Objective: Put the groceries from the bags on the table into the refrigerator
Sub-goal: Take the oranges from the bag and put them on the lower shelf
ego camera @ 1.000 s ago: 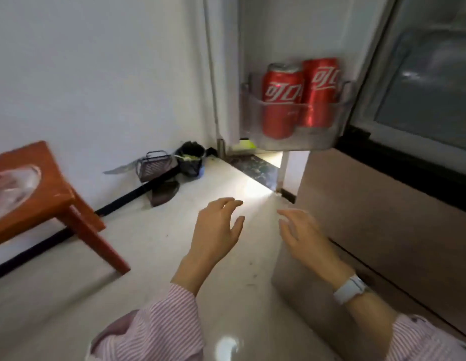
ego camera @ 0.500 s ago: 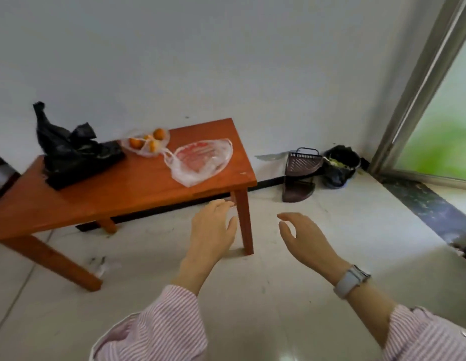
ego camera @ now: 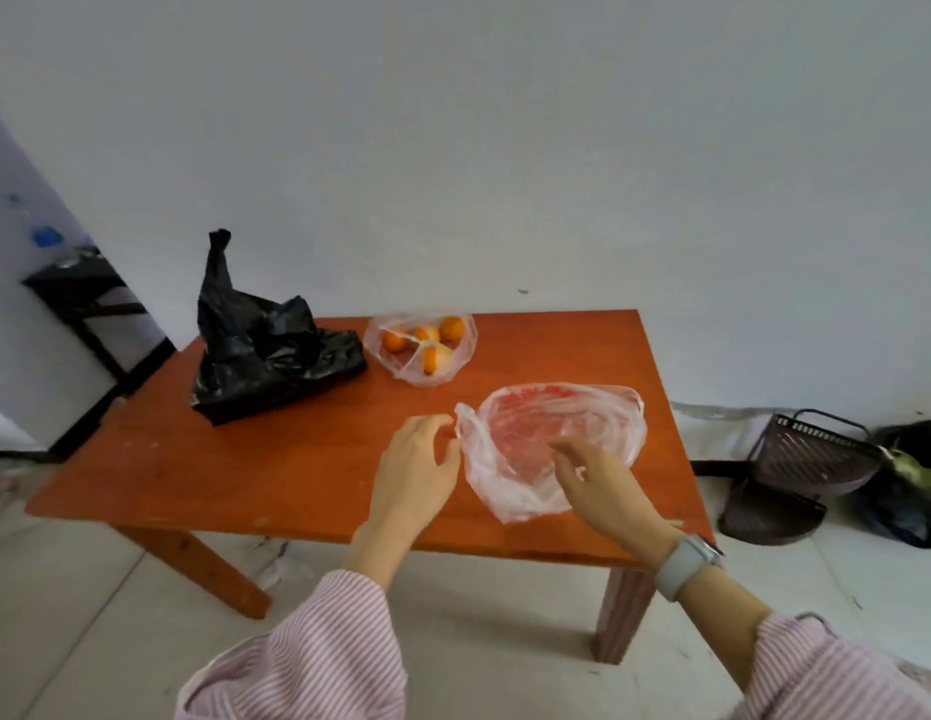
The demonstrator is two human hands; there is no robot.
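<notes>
An orange-brown wooden table [ego camera: 276,475] carries three bags. A crumpled black bag [ego camera: 265,350] sits at its back left. A clear bag of oranges [ego camera: 421,345] lies at the back middle. A clear bag with red print [ego camera: 551,433] lies flat near the front right. My left hand [ego camera: 416,470] hovers at that bag's left edge, fingers loosely bent, holding nothing. My right hand [ego camera: 603,485] is over the bag's near side with fingers relaxed; whether it touches the plastic is unclear. The refrigerator is out of view.
A dark wire basket [ego camera: 811,454] and a dark dustpan [ego camera: 770,517] lie on the floor right of the table, beside a black bag [ego camera: 915,491]. A black stand [ego camera: 89,298] is at the far left. White wall behind.
My view has swung left from the open refrigerator door to the table. Both hands, empty throughout, have come forward over the table to the red-printed bag.
</notes>
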